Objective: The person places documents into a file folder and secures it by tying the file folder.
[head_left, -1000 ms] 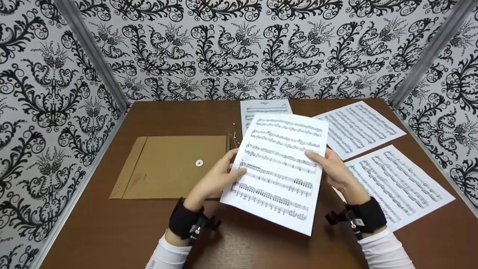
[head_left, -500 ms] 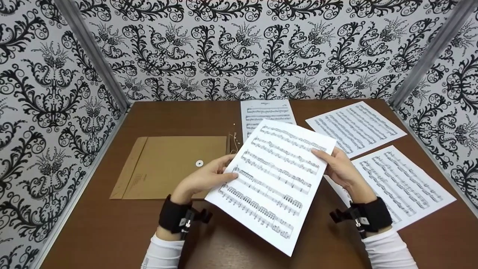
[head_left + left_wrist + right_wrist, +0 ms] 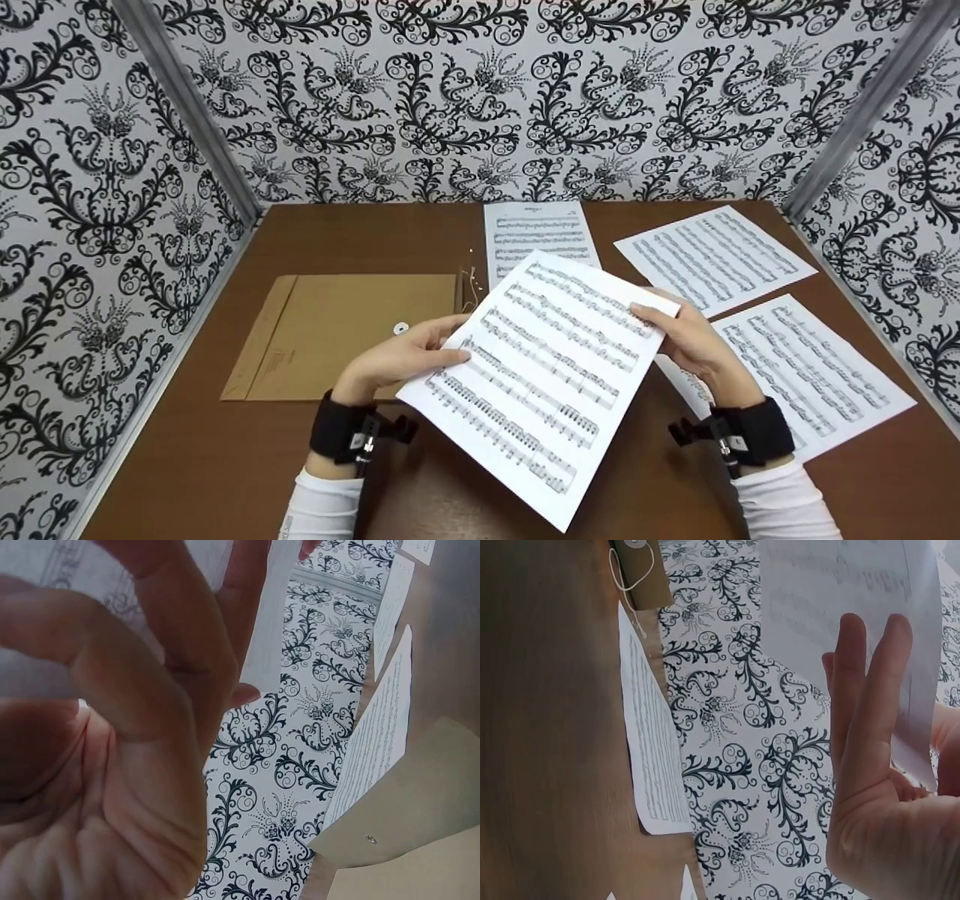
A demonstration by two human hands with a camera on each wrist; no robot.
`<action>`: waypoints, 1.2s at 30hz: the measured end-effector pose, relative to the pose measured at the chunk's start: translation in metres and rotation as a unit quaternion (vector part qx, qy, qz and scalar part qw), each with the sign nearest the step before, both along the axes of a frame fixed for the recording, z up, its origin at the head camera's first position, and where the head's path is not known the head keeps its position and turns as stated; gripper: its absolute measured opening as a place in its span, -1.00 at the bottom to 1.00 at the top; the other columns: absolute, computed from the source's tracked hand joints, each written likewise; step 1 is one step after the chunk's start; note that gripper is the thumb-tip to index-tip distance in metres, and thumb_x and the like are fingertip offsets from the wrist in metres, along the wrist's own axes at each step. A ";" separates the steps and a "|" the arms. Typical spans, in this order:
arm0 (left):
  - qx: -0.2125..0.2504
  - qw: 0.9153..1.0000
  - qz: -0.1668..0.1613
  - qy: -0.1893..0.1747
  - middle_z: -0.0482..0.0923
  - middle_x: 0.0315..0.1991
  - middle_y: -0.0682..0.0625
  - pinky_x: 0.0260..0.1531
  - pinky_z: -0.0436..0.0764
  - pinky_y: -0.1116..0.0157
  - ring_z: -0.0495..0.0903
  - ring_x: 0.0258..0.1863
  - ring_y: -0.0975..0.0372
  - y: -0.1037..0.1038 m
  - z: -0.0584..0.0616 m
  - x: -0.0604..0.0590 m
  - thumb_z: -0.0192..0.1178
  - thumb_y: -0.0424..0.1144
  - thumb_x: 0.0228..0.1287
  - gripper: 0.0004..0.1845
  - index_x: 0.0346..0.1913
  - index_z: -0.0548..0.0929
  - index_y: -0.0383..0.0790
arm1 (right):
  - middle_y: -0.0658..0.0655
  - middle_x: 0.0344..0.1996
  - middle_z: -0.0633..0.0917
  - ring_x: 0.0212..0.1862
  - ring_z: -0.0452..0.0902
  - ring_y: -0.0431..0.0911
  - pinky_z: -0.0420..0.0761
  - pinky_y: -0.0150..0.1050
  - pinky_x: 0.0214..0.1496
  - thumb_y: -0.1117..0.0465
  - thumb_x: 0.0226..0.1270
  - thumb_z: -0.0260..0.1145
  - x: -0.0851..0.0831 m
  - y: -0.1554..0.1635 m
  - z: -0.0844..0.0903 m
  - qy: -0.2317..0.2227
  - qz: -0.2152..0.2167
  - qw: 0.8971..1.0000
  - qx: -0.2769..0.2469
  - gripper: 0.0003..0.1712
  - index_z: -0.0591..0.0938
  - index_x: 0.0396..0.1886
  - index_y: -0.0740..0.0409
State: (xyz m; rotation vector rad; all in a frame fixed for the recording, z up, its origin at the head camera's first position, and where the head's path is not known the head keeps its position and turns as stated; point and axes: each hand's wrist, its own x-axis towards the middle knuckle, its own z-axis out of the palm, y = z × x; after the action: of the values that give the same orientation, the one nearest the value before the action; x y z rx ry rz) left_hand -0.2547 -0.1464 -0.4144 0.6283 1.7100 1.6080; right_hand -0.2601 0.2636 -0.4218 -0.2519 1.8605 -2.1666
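Note:
Both hands hold a sheet of printed music (image 3: 536, 382), tilted above the table in the head view. My left hand (image 3: 405, 352) pinches its left edge, thumb on the printed face and the other fingers behind. On the opposite edge, near the upper right corner, my right hand (image 3: 694, 341) pinches it the same way. From the right wrist, the back of the sheet (image 3: 832, 607) shows with straight fingers (image 3: 881, 697) against it. The left wrist view has curled fingers (image 3: 142, 675) beside the paper. Whether the held paper is one sheet or more, I cannot tell.
A brown envelope (image 3: 337, 322) with a white button and loose string (image 3: 472, 289) lies left on the table (image 3: 187, 465). One music sheet (image 3: 536, 225) lies at the back, partly covered by the held one. Two more, an upper sheet (image 3: 712, 255) and a lower sheet (image 3: 817, 375), lie right.
The held sheet has turned clockwise, its lower end coming nearer to me. My left hand has shifted left and slightly down, and my right hand a little to the right.

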 end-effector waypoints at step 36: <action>-0.025 0.999 0.032 0.034 0.80 -0.15 -0.03 -0.39 0.77 0.33 0.82 -0.35 0.22 -0.001 -0.002 -0.003 0.12 -0.23 0.54 -0.67 0.24 0.48 -0.27 | -0.01 -0.11 0.82 -0.16 0.81 -0.16 0.79 -0.28 -0.15 0.36 0.59 0.08 -0.003 0.028 0.002 0.004 0.059 0.998 0.031 -0.66 0.50 0.21 -0.05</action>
State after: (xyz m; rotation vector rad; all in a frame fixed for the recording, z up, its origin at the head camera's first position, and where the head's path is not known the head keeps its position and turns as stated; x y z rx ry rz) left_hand -0.2578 -0.1472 -0.4164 0.6149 1.8309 1.5984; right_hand -0.2628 0.2920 -0.4197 -0.3495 1.8646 -2.0292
